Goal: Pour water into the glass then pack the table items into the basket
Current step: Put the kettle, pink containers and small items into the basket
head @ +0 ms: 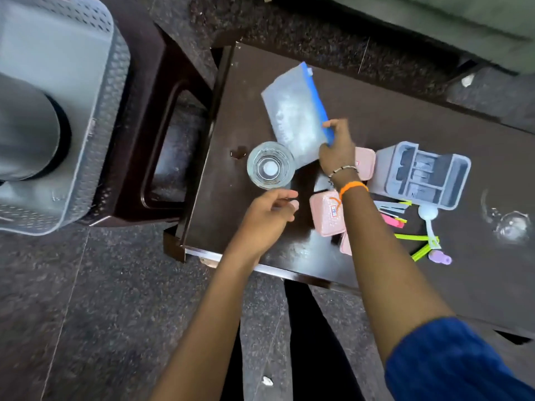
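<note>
A: What sits farthest left?

B: A grey perforated basket (95, 117) on a dark brown plastic stool (162, 117), with a grey cylindrical container (29, 131) lying inside it. The stool stands just beside the left end of the dark desk (405, 134).

A: And on the desk?

B: Near its left end, a clear glass (270, 164) stands upright; I cannot tell its water level. The left hand (267, 215) hovers just in front of the glass, fingers (285, 195) loosely curled and apart, holding nothing.

A: The right hand?

B: The right hand (337, 151) pinches a translucent zip pouch (295, 117) at its blue zipper edge, the pouch lifted and tilted behind the glass. Beaded and orange bands circle that wrist.

A: Further right?

B: Pink lidded boxes (325, 215) lie under the right forearm, then a grey compartment organiser (419, 175), coloured strips (393, 215), a white spoon (428, 215) and a small purple piece (440, 257) near the front edge.
</note>
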